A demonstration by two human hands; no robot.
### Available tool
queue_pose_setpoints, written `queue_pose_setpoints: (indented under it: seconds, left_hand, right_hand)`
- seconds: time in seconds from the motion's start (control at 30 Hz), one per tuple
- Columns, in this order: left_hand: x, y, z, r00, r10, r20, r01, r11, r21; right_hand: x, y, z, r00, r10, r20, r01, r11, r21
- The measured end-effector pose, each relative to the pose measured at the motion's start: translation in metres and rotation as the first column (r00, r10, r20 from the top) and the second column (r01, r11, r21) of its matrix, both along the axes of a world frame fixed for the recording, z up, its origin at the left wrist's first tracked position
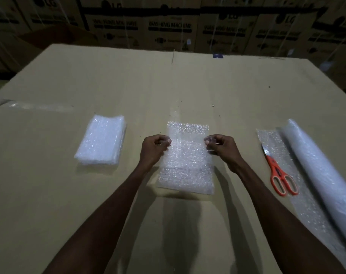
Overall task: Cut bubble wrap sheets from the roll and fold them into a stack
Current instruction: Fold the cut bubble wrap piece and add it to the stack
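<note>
A cut bubble wrap sheet (188, 161) lies in the middle of the cardboard work surface (168, 86), partly folded over itself. My left hand (154, 149) pinches its left edge and my right hand (221, 148) pinches its right edge, both with fingers curled. A stack of folded sheets (102, 140) sits to the left. The bubble wrap roll (316, 171) lies at the right with its loose end spread flat. Orange-handled scissors (279, 175) rest on that loose end.
Stacked washing machine cartons (170, 26) line the back behind the surface. A strip of clear tape (36, 105) runs across the far left. The near part of the surface holds only my forearms.
</note>
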State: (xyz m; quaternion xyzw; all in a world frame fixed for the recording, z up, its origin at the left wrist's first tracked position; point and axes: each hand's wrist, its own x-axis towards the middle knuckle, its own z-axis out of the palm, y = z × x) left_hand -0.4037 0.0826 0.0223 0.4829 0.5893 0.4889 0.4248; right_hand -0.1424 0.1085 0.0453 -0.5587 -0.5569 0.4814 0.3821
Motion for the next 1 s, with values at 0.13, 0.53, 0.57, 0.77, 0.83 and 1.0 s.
queue_pose_setpoints:
  seconds: [0.13,0.53,0.57,0.77,0.83,1.0]
  left_hand:
    - [-0.003,0.041,-0.010,0.997,-0.004,-0.078,0.004,1.000,-0.003]
    - [0.008,0.116,-0.034,0.902,0.061,-0.428,-0.109,0.990,-0.089]
    - [0.009,0.116,-0.037,0.890,0.065,-0.451,-0.118,0.989,-0.092]
    - [0.016,0.115,-0.043,0.850,0.115,-0.514,-0.177,0.981,-0.074]
    - [0.016,0.114,-0.046,0.843,0.142,-0.519,-0.190,0.981,-0.041]
    - [0.018,0.093,-0.047,0.788,0.267,-0.555,-0.189,0.963,0.194]
  right_hand:
    - [0.000,0.036,-0.015,0.995,-0.079,0.064,0.079,0.997,0.010]
    - [-0.008,0.114,-0.052,0.894,-0.279,0.350,0.268,0.960,0.080]
    - [-0.011,0.116,-0.053,0.881,-0.276,0.384,0.260,0.961,0.095]
    - [-0.018,0.116,-0.062,0.806,-0.290,0.517,0.236,0.957,0.169]
    - [-0.018,0.112,-0.063,0.776,-0.303,0.553,0.199,0.950,0.241]
    - [-0.018,0.090,-0.053,0.809,-0.291,0.510,0.095,0.922,0.375]
